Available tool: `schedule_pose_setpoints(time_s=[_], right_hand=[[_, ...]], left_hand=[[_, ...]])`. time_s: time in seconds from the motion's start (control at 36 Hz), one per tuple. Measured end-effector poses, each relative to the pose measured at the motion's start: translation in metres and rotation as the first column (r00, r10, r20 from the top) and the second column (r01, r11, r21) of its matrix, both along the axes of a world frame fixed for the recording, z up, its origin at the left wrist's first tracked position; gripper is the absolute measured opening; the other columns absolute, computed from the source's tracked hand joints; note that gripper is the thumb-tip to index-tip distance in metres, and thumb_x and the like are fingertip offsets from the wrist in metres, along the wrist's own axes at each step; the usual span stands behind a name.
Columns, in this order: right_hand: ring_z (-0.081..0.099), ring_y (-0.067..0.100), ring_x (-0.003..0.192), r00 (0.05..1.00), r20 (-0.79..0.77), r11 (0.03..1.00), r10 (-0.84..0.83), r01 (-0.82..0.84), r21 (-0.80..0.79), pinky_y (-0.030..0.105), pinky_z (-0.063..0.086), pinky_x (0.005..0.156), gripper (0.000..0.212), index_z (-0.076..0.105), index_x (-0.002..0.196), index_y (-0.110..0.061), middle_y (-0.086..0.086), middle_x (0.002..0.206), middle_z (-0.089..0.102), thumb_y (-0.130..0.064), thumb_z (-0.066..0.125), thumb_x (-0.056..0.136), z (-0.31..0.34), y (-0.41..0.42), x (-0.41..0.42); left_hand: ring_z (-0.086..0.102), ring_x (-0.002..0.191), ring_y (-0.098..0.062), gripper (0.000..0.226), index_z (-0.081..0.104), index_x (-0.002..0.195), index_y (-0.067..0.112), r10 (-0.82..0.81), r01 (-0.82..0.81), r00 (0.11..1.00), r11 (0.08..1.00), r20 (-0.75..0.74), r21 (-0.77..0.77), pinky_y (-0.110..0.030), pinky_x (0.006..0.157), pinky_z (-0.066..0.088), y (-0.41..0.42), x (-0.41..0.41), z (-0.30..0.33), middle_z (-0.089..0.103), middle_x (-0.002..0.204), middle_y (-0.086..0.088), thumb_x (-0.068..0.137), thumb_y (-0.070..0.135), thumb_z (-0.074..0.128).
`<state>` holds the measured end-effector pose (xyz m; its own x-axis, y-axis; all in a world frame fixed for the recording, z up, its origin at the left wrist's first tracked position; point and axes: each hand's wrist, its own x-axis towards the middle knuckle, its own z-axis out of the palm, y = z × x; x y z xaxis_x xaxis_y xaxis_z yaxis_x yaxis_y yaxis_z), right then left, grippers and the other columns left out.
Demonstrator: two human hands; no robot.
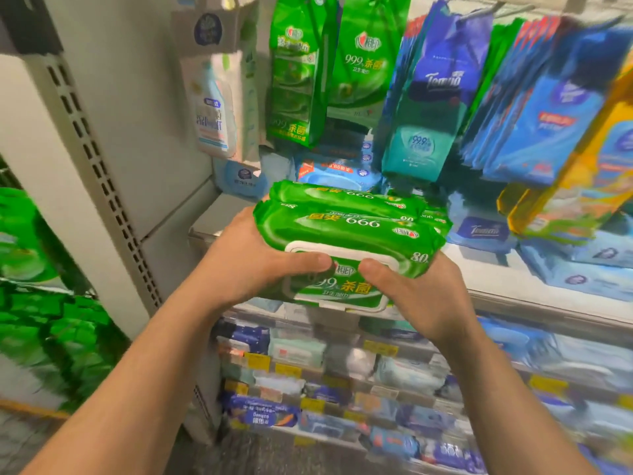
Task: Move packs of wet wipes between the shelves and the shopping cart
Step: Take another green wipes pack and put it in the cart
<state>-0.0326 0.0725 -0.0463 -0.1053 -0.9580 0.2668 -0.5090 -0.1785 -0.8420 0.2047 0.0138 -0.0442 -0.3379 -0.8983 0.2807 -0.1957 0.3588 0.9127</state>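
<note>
Both grips clenched on green wipes pack at shelf edge: left hand, right hand. Soft, likely heavyish, slick film; I judge end-holds under the stiff lid safest

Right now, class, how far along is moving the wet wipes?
Done: nothing can be confirmed; no cart is in view. In hand: left hand and right hand grip a green wipes pack at the shelf edge. Left: more green packs lie behind.
</note>
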Motion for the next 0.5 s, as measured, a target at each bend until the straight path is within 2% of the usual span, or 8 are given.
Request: schedule_pose_setpoints(time_s=[0.06, 0.14, 0.25, 0.33, 0.39, 0.44, 0.5], right_hand=[[0.064, -0.018, 0.080, 0.999, 0.033, 0.999, 0.035, -0.035, -0.010, -0.001, 0.043, 0.063, 0.021, 0.070, 0.088, -0.048, -0.040, 0.082, 0.068, -0.053, 0.080, 0.070, 0.003, 0.011, -0.004], [0.065, -0.017, 0.073, 0.991, 0.106, 0.997, 0.077, -0.077, -0.002, 0.000, 0.043, 0.057, 0.042, 0.072, 0.089, -0.037, -0.038, 0.074, 0.068, -0.062, 0.075, 0.054, 0.004, 0.027, -0.013], [0.061, -0.023, 0.070, 0.991, 0.089, 0.995, 0.099, -0.101, 0.021, -0.002, 0.041, 0.055, 0.024, 0.070, 0.084, -0.038, -0.043, 0.070, 0.064, -0.046, 0.085, 0.068, 0.000, 0.037, -0.025], [0.060, -0.023, 0.073, 0.983, 0.072, 0.985, 0.168, -0.170, 0.024, -0.002, 0.041, 0.059, 0.029, 0.072, 0.083, -0.038, -0.043, 0.074, 0.065, -0.059, 0.080, 0.065, -0.001, 0.050, -0.022], [0.059, -0.026, 0.073, 0.966, 0.069, 0.968, 0.249, -0.250, 0.010, -0.004, 0.040, 0.061, 0.033, 0.070, 0.083, -0.039, -0.045, 0.072, 0.063, -0.063, 0.074, 0.061, 0.002, 0.060, -0.012], [0.057, -0.027, 0.067, 0.945, 0.064, 0.945, 0.322, -0.324, 0.037, -0.004, 0.038, 0.057, 0.019, 0.069, 0.079, -0.038, -0.045, 0.065, 0.060, -0.050, 0.079, 0.070, 0.001, 0.068, -0.002], [0.061, -0.022, 0.065, 0.923, 0.052, 0.922, 0.382, -0.384, 0.053, -0.001, 0.040, 0.054, 0.014, 0.071, 0.077, -0.036, -0.040, 0.066, 0.065, -0.042, 0.083, 0.073, 0.001, 0.076, 0.012]], left_hand=[[0.071, 0.111, -0.015, 0.063, 0.070, 0.116, 0.037, 0.022, -0.022, 0.999, 1.000, 0.027, -0.021, -0.050, 0.102, 0.053, 0.019, -0.004, 0.007, 0.076, 0.117, 0.009, 0.058, 0.050, 0.090], [0.072, 0.110, -0.018, 0.060, 0.071, 0.113, 0.041, 0.077, -0.077, 0.997, 0.997, -0.002, -0.010, -0.052, 0.101, 0.053, 0.050, -0.012, 0.016, 0.077, 0.115, 0.006, 0.058, 0.048, 0.092], [0.073, 0.108, -0.014, 0.057, 0.073, 0.115, 0.027, 0.147, -0.147, 0.989, 0.989, -0.001, 0.022, -0.048, 0.102, 0.054, 0.089, -0.020, 0.022, 0.077, 0.112, 0.006, 0.064, 0.037, 0.096], [0.072, 0.108, -0.013, 0.065, 0.075, 0.115, 0.031, 0.241, -0.241, 0.970, 0.968, 0.014, 0.068, -0.046, 0.103, 0.052, 0.122, -0.019, 0.018, 0.077, 0.112, 0.009, 0.057, 0.051, 0.095], [0.073, 0.108, -0.013, 0.065, 0.075, 0.115, 0.029, 0.303, -0.301, 0.953, 0.948, 0.000, 0.098, -0.045, 0.104, 0.053, 0.146, -0.012, 0.015, 0.078, 0.112, 0.008, 0.056, 0.050, 0.092], [0.073, 0.109, -0.015, 0.060, 0.075, 0.116, 0.027, 0.351, -0.344, 0.936, 0.930, -0.031, 0.133, -0.046, 0.104, 0.052, 0.171, -0.002, 0.012, 0.077, 0.113, 0.005, 0.060, 0.042, 0.091], [0.073, 0.110, -0.020, 0.059, 0.074, 0.119, 0.028, 0.387, -0.375, 0.921, 0.911, -0.041, 0.169, -0.048, 0.104, 0.051, 0.198, 0.008, 0.010, 0.077, 0.116, 0.002, 0.063, 0.040, 0.092]])
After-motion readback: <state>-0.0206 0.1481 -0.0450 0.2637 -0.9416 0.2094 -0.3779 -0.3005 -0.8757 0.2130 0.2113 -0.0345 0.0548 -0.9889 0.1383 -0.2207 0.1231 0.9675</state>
